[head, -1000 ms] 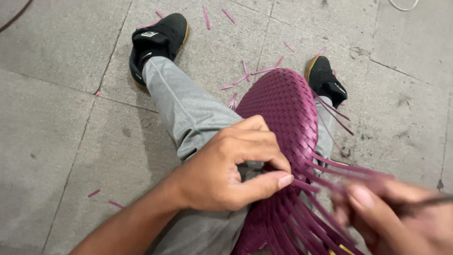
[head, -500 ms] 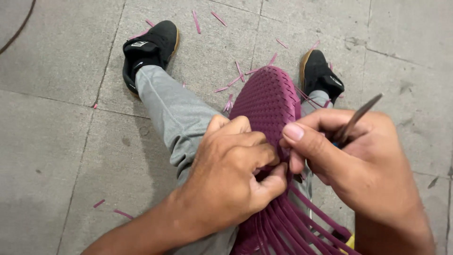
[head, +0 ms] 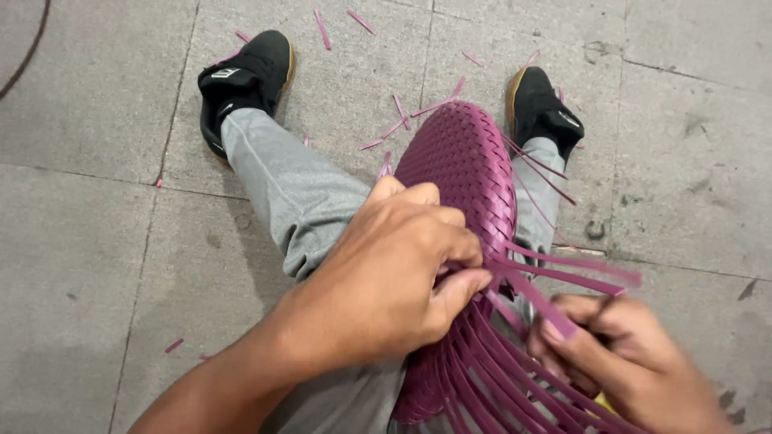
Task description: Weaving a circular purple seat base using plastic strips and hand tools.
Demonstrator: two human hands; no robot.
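A half-woven purple basket (head: 462, 161) of flat plastic strips rests across my lap, its woven part towards my feet. My left hand (head: 394, 273) clamps the edge of the weave, thumb and fingers pressed on the strips where the weaving ends. Loose purple strips (head: 571, 277) fan out from there to the right and downward. My right hand (head: 619, 362), blurred at the lower right, is closed around one of these strips, which runs taut from the weave.
My legs in grey trousers (head: 297, 193) stretch out over a grey tiled floor (head: 96, 241), with black shoes at the left (head: 245, 76) and right (head: 547, 108). Short purple strip offcuts (head: 322, 28) lie scattered on the tiles around my feet.
My right hand has dropped from up against the left hand at the weave to the lower right, drawing a strip out. My left hand keeps its hold on the weave.
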